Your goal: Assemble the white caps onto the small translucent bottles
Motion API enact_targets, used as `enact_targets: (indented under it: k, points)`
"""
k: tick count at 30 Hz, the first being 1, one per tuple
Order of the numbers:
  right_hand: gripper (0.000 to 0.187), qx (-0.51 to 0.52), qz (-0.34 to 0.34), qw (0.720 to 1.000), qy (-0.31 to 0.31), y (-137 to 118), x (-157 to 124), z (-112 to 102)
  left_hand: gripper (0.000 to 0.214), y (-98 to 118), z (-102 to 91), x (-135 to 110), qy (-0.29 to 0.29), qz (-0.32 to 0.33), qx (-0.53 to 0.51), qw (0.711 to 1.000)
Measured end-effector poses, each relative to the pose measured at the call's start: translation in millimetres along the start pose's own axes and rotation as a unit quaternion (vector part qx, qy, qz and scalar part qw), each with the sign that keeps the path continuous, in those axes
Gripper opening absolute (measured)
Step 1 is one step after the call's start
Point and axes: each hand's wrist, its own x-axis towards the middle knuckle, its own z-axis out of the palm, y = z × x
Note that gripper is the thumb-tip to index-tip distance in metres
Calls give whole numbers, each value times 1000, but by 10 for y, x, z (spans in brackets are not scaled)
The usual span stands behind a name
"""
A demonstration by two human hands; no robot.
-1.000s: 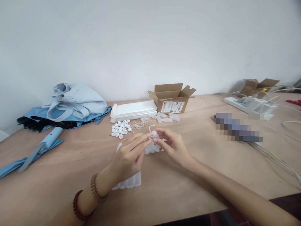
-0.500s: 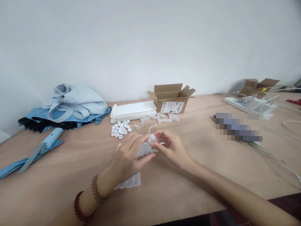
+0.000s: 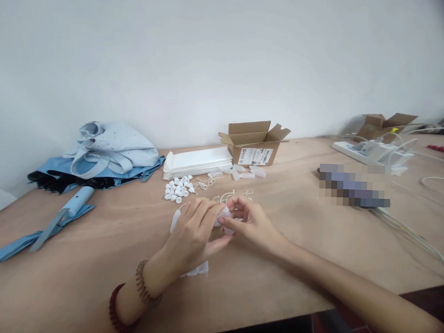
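Between my hands is a small translucent plastic bottle [image 3: 223, 217], partly covered by fingers. My right hand [image 3: 255, 223] pinches it between thumb and fingertips from the right. The fingers of my left hand [image 3: 195, 228] curl over it from the left, its thumb stretched out below. Just behind my fingers lie thin white loops [image 3: 226, 196]. Another translucent bottle [image 3: 175, 220] shows left of my left hand, and several more bottles [image 3: 199, 269] lie in a row beneath it, mostly hidden. Farther off is a pile of white pointed caps [image 3: 178, 188].
An open cardboard box [image 3: 252, 149] stands near the wall beside a stack of white flat packs [image 3: 196, 161]. Loose bottles [image 3: 247, 175] lie before it. Left are a pale blue cloth bag [image 3: 115, 146] and a blue umbrella [image 3: 75, 202]; right, a blurred phone [image 3: 352, 185] and a power strip [image 3: 371, 153].
My hands have lowered slightly with the bottle, and my left hand has shifted a little right. The loops behind my fingers and the bottle at left show more; the row beneath shows less.
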Motion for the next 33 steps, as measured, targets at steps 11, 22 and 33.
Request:
enact_targets:
  k: [11, 22, 33]
  points:
    - [25, -121, 111, 944, -287, -86, -5, -172, 37, -6, -263, -1, -239, -54, -71, 967]
    - [16, -157, 131, 923, -325, -29, -11, -144, 40, -45, -280, 11, -330, -84, -83, 937]
    - [15, -146, 115, 928, -324, -1, -17, -122, 40, -84, -314, -33, -326, -86, -57, 940]
